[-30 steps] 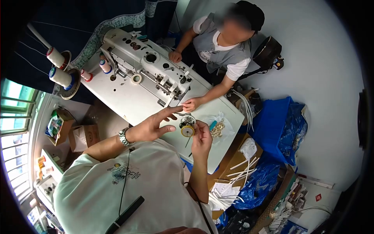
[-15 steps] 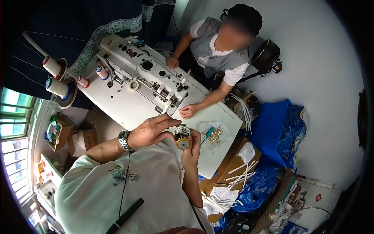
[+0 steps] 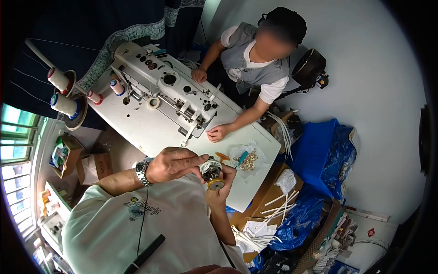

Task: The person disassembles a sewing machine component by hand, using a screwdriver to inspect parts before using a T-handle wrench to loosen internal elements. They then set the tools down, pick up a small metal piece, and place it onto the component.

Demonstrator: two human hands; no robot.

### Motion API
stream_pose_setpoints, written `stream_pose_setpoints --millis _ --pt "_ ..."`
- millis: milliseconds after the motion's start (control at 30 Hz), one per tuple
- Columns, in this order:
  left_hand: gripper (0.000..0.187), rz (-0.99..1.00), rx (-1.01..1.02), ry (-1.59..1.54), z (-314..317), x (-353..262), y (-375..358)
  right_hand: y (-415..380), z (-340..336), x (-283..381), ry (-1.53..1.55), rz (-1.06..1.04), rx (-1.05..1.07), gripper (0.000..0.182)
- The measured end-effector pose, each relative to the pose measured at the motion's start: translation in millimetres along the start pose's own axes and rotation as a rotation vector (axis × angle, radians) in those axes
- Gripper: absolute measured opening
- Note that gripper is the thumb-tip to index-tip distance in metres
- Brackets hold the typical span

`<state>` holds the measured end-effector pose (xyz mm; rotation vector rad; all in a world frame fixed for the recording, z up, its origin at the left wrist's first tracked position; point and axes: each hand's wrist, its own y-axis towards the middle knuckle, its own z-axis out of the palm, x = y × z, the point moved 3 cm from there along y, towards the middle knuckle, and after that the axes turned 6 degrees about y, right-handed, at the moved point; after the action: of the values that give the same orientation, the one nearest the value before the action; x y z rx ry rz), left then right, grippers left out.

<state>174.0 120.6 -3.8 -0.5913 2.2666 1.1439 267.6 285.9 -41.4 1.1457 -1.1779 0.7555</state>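
A small round metal mechanism (image 3: pixel 211 172), silver above with dark inner parts and a brass-coloured disc at its lower end, is held up before my chest. The fingers of my right hand (image 3: pixel 218 192) are wrapped round its right side. From the left, my left hand (image 3: pixel 175 165), with a wristwatch (image 3: pixel 142 172) on the wrist, grips its upper left edge between thumb and index finger. An orange, pointed piece (image 3: pixel 222 156) shows just beyond it. Close by on the white table (image 3: pixel 242 192) lie small gold-coloured parts (image 3: pixel 248 161) on a clear plastic sheet, with a teal-handled tool (image 3: pixel 242 158).
A white sewing machine (image 3: pixel 166 82) fills the table's far side, with thread cones (image 3: pixel 64 105) at left. Across the table sits a person (image 3: pixel 255 59), one hand (image 3: pixel 219 133) resting near the machine. Blue bins (image 3: pixel 315 146) and white tubes (image 3: pixel 283 208) stand at right.
The mechanism has tilted, showing more of its dark inside, and sits slightly lower. My left index finger now lies straighter along its top. The orange piece has come into view.
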Motion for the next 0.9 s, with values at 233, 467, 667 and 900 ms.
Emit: stream_pose_setpoints --millis 233,467,667,900 --pt "0.050 -0.298 0.178 -0.325 2 18 2 9 -2 2 -0.049 -0.063 -0.013 0.028" --pt "0.042 -0.783 0.341 -0.988 16 33 -12 30 -9 5 -0.223 -0.094 0.105 0.034" --pt "0.031 -1.052 0.269 -1.358 18 41 -19 41 -10 -12 0.140 0.192 0.211 0.034" --pt "0.027 -0.913 0.336 -0.982 3 37 -3 65 -6 -10 0.332 0.483 0.270 0.041"
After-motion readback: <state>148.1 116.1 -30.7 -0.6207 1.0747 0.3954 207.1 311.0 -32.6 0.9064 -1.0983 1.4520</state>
